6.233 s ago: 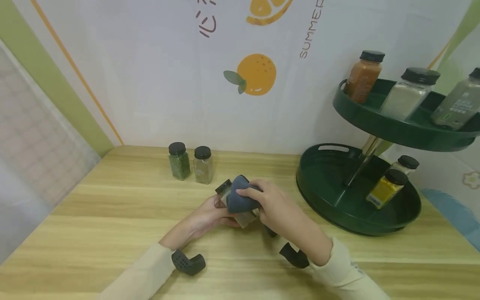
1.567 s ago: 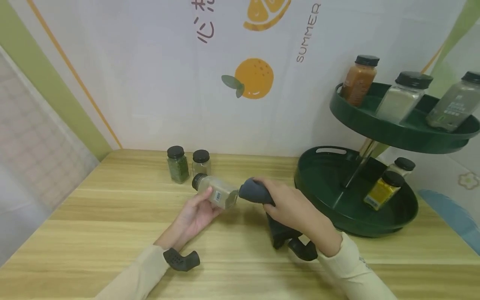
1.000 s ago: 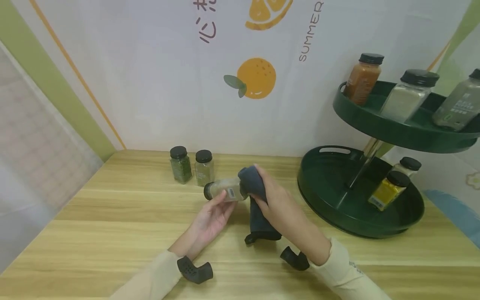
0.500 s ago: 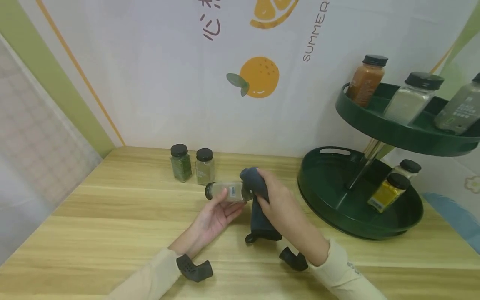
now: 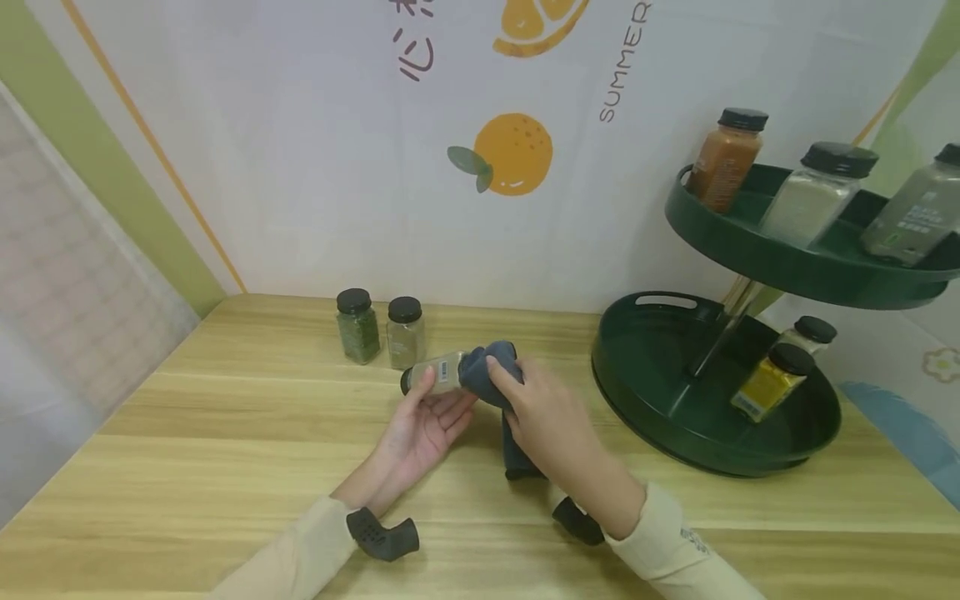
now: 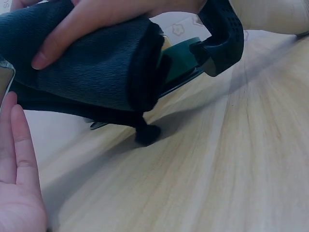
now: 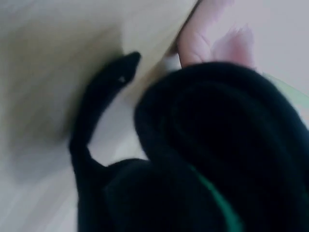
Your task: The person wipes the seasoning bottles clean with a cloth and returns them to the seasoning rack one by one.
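A clear spice jar (image 5: 444,372) with a black lid lies nearly sideways above the table, its lid end toward the left. My left hand (image 5: 416,442) holds it from below, thumb on the near side and the other fingers stretched out under it. A dark blue cloth (image 5: 486,375) covers the jar's right end, hiding its base. Gripping that cloth, my right hand (image 5: 551,421) presses it against the jar. A folded length of cloth hangs below; in the left wrist view the cloth (image 6: 91,67) shows a dark edge and a small loop. The right wrist view is mostly filled by cloth (image 7: 217,121).
Behind the hands stand a jar of green herbs (image 5: 358,327) and a jar of pale brown spice (image 5: 406,333). To the right is a two-tier dark green rack (image 5: 795,267) bearing several jars, among them a yellow one (image 5: 772,383). A white printed curtain backs the table.
Earlier the cloth was briefly apart from the jar, then came back to its base end. In the last half second it has moved further over that end, and the jar has tilted slightly.
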`<state>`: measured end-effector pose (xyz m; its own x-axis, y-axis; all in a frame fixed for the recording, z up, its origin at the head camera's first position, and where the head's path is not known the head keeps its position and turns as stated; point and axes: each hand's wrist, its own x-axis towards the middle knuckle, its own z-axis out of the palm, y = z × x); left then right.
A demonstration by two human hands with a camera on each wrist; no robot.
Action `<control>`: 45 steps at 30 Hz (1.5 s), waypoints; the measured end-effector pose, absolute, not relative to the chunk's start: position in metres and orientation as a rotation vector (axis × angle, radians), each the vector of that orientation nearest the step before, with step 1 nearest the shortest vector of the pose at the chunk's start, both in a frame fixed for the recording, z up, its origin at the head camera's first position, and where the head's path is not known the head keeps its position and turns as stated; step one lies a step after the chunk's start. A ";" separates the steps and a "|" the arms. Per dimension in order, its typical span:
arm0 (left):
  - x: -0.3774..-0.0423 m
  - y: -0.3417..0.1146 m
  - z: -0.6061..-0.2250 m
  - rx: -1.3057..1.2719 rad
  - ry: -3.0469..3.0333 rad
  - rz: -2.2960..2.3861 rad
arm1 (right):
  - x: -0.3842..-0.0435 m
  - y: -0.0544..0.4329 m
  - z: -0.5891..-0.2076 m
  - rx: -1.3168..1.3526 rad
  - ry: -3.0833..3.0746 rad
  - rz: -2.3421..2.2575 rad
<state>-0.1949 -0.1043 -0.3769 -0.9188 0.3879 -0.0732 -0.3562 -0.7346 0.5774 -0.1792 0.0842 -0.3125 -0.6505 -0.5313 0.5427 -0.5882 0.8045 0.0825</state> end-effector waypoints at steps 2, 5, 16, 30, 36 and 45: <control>-0.195 -0.105 -0.377 0.083 0.835 2.605 | -0.180 0.087 -0.310 0.866 -2.430 0.092; -0.195 -0.106 -0.378 0.085 0.835 2.605 | -0.183 0.094 -0.305 0.942 -2.423 0.048; -0.195 -0.105 -0.377 0.049 0.864 2.595 | -0.191 0.117 -0.286 1.047 -2.481 -0.023; -0.194 -0.101 -0.375 0.112 1.053 2.518 | -0.182 0.105 -0.287 1.131 -2.365 0.311; -0.195 -0.101 -0.376 0.127 1.054 2.510 | -0.182 0.103 -0.292 1.124 -2.420 0.295; -0.195 -0.101 -0.375 0.055 0.985 2.545 | -0.191 0.100 -0.305 1.064 -2.462 0.232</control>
<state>-0.1946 -0.1013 -0.3749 -0.9155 0.3875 -0.1085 -0.3596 -0.6667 0.6529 -0.1912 0.1004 -0.3045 -0.6037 -0.6499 0.4617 -0.7246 0.6889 0.0221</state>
